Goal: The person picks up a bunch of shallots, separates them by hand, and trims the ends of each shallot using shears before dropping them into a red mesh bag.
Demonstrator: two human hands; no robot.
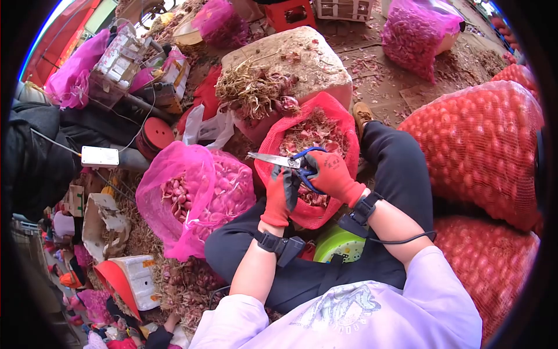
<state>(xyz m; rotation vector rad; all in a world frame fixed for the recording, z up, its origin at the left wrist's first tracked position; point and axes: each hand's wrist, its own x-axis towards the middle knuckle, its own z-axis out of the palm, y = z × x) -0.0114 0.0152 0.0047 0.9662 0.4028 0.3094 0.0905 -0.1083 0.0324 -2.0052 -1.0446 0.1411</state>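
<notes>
Pink shallot bag (192,198) left; red mesh sacks (482,145) right.

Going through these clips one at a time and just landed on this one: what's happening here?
A seated person in red gloves works over a red mesh bag of trimmings between the knees. The right hand holds blue-handled scissors, blades pointing left; the left hand is raised just beneath them, and whether it holds anything cannot be told. A pink bag of shallots sits to the left, and large red net sacks to the right.

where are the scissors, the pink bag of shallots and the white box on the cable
scissors (274,159): head view, on the steel blades left of the blue handles
pink bag (174,174): head view, on its upper plastic wall
white box (100,156): head view, on the middle of its top face
</notes>
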